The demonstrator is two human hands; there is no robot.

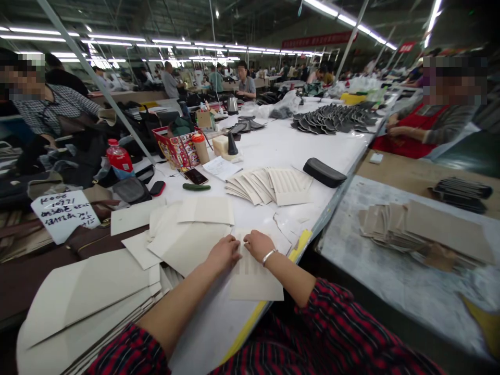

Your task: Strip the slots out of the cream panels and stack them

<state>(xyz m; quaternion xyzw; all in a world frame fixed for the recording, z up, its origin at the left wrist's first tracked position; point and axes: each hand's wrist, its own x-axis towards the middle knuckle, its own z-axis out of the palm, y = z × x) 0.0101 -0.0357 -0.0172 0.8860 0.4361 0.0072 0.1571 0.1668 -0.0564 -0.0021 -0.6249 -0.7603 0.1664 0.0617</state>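
A cream sheet with darker parallel strips lies on the white table in front of me, near its yellow-taped edge. Both hands are over its far part. My left hand has its fingers bent and drawn together at the sheet's left side. My right hand, with a silver bracelet on the wrist, is curled the same way close beside it. What the fingertips pinch is too small to make out. Left of my hands lie overlapping plain cream sheets. Beyond them is a fanned row of similar striped sheets.
A large stack of curved cream panels fills the lower left. A black case, a phone, a cup and a red bottle stand farther off. Beige pieces lie on the right-hand table. A co-worker in a red apron sits there.
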